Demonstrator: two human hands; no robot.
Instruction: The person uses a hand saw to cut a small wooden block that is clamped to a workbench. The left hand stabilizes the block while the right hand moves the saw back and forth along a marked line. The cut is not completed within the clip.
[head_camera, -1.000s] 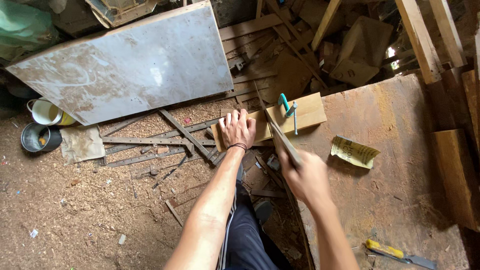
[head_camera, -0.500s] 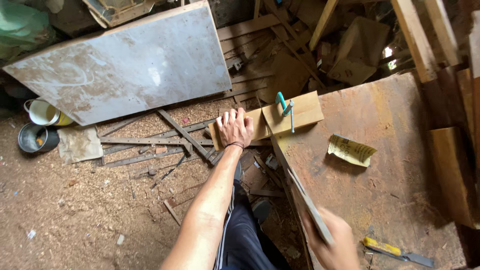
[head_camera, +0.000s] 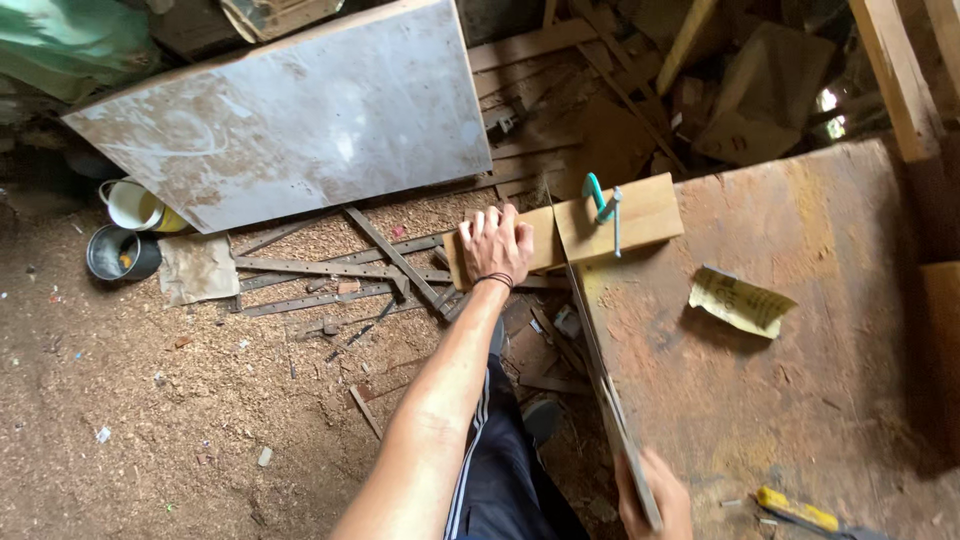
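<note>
Overhanging the counter (head_camera: 800, 400) edge, the wooden board (head_camera: 620, 215) is clamped by a teal clamp (head_camera: 600, 200), so your left hand (head_camera: 497, 245) lies flat, open, steadying its free end. Your right hand (head_camera: 655, 495) grips the handsaw (head_camera: 600, 380), now drawn farther back than a second ago.

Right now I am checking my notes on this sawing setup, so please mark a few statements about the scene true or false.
1. The left hand presses flat on the wooden board. True.
2. The right hand has its grip on a handsaw. True.
3. A red clamp pins the board. False: the clamp is teal.
4. The yellow paper scrap lies on the floor. False: it lies on the workbench.
5. A yellow-handled knife lies near the bench's front edge. True.
</note>
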